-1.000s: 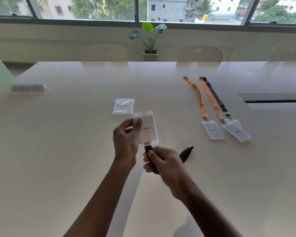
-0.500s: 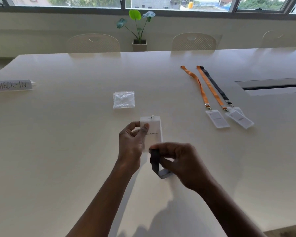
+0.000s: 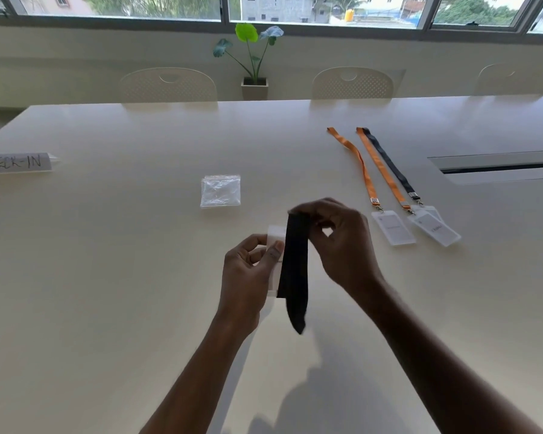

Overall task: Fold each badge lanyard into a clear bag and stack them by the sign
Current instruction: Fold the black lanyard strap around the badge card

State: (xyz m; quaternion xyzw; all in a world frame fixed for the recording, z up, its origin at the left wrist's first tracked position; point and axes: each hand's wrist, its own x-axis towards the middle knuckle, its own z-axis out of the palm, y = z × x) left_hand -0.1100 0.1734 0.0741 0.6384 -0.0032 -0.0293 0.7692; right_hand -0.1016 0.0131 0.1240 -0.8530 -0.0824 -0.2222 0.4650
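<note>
My left hand [image 3: 248, 270] pinches a white badge holder [image 3: 275, 236] upright above the table. My right hand [image 3: 336, 242] pinches the top of its black lanyard strap [image 3: 293, 270], which lies folded down over the badge face and hangs below it. A small stack of clear bags [image 3: 220, 191] rests on the table just beyond my hands. The CHECK-IN sign [image 3: 16, 162] stands at the far left. Two orange lanyards [image 3: 365, 173] and one black lanyard [image 3: 392, 166] with badge holders [image 3: 393, 228] lie stretched out to the right.
The white table [image 3: 123, 277] spreads wide around my hands. A cable slot [image 3: 499, 166] is set into it at the right. Chairs [image 3: 168, 84] and a potted plant [image 3: 254, 57] stand behind the far edge, under the windows.
My right hand has lifted from below the badge to above it, drawing the black strap up and folding it over the badge face. My left hand keeps its pinch.
</note>
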